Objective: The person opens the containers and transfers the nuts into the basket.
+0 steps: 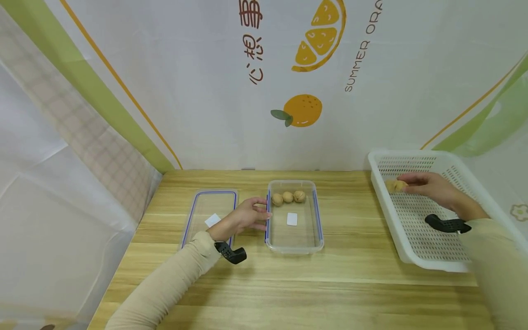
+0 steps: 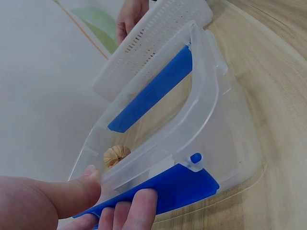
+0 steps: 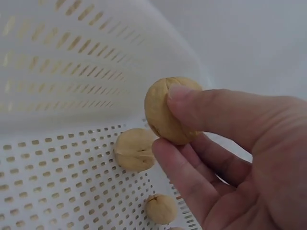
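My right hand (image 1: pixel 431 189) is over the far left corner of a white perforated basket (image 1: pixel 389 220) and pinches a walnut (image 3: pixel 168 108) between thumb and fingers. Below it in the basket lie a larger-looking walnut (image 3: pixel 134 149) and another walnut (image 3: pixel 161 209). At mid-table is a clear plastic container (image 1: pixel 294 250) with blue side latches, holding three walnuts (image 1: pixel 288 197) in a row at its far end. My left hand (image 1: pixel 250 214) grips its left wall, the thumb at the rim and the fingers against the blue latch flap (image 2: pixel 187 189).
A clear lid (image 1: pixel 214 201) with a blue seal lies left of the container, partly under my left forearm. White labels show on the lid and the container's floor (image 1: pixel 292 219). A printed curtain (image 1: pixel 206 114) hangs behind the wooden table (image 1: pixel 330 293).
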The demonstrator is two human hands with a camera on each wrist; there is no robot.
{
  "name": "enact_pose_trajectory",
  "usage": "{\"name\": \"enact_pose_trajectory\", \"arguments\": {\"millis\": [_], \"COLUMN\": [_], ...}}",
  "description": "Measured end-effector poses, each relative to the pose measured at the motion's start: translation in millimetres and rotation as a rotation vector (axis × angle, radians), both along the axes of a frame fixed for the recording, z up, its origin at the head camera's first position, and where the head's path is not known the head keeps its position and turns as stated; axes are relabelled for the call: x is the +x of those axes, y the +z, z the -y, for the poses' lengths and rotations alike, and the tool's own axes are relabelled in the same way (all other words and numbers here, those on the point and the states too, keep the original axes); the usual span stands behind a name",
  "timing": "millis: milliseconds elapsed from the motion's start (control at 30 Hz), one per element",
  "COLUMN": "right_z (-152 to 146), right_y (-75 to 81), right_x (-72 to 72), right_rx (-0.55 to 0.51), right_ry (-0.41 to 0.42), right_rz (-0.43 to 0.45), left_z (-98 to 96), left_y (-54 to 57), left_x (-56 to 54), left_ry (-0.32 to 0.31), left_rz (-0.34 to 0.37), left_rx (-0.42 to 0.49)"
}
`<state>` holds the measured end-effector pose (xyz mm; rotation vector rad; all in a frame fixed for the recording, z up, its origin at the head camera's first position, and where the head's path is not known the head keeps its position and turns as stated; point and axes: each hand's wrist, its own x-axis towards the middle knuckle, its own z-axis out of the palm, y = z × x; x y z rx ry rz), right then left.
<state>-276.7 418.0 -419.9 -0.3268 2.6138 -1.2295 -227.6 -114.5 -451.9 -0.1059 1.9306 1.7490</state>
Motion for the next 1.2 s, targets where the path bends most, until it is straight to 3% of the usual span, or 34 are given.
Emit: {"name": "enact_pose_trajectory", "arguments": {"millis": [433, 833, 1200], "right_z": [4.4, 6.3, 8.5], "right_y": [-18.7, -34.6, -37.5], "right_x": [-10.9, -12.0, -13.2], "right_rx": [0.121, 0.116, 0.082], "right_ry": [0.039, 0.045, 0.05], "right_rz": [0.041, 0.083, 0.121], "left_z": [0.3, 0.7, 0.0], "left_y": [-1.8, 1.3, 0.9], "left_x": [-0.1, 1.2, 0.3], "left_ry": [0.003, 0.003, 0.004], "left_rz": [0.004, 0.001, 0.0], "left_rx": [0.0, 0.005, 0.005]}}
